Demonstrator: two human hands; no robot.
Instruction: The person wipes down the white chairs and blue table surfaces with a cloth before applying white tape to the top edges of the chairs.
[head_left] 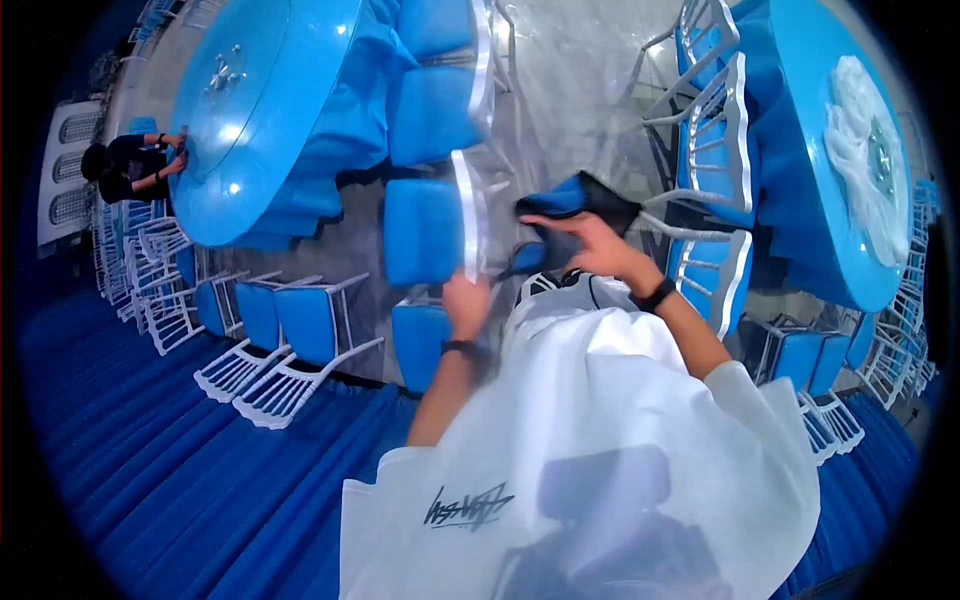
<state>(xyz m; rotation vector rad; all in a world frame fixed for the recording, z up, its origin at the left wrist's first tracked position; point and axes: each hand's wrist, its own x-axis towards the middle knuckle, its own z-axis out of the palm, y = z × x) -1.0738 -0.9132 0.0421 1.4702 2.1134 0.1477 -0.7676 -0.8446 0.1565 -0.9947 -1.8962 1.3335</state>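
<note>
My left hand [467, 304], blurred, is closed at the near end of the white back rail of a chair [424, 232] with a blue seat. My right hand [600, 247] is to the right of it, index finger stretched along a dark black-and-blue cloth [610, 203], with the other fingers bent beneath. The cloth looks soft and folded; its exact kind cannot be made out. Another blue-seated chair [421, 345] stands just left of my left wrist. White chair backs [722, 280] are close to the right of my right hand.
Round tables with blue cloths stand at left [285, 130] and right [790, 150]; crumpled clear plastic [850, 150] lies on the right one. A person [130, 168] leans over the left table's edge. Chairs [305, 325] line both sides. Blue draped fabric [200, 470] spreads behind.
</note>
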